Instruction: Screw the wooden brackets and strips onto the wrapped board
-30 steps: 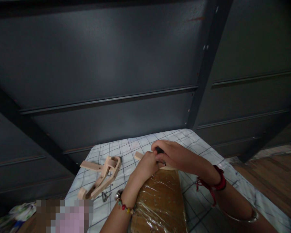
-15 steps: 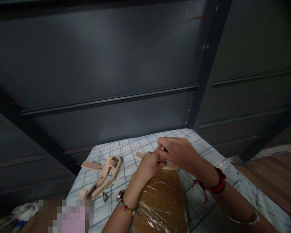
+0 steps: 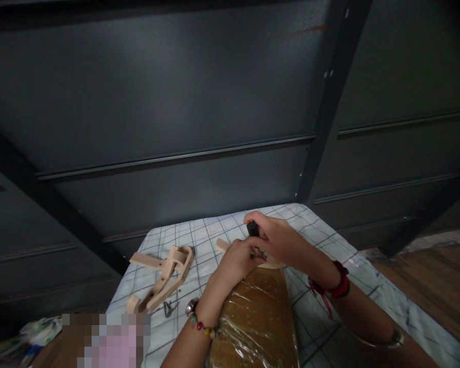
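The left arm is extended forward from the lower edge of the view, with beads worn at the wrist. The left hand is bent over, knuckles up, at the far end of the box; its fingers are curled down beside the wood, but their tips are hidden, so whether they are clamped on it cannot be told. The right arm is brought in slantwise from the lower right, with a bangle on the forearm and a red band at the wrist. By the right hand a black handle is gripped, its upper end tilted slightly leftward and its lower part covered by the fingers. The two hands are held close together above the wood, which is seen at the box's far edge; a strip is seen projecting just beyond the left hand.

On the left of the checked cloth, a wooden frame is laid, with small dark metal pieces near its lower end. Right of these, the box is wrapped in shiny clear film.

At lower left, part of the scene is masked by pixelation. The background is filled by a dark grey panel; at far right, a brown floor is seen.
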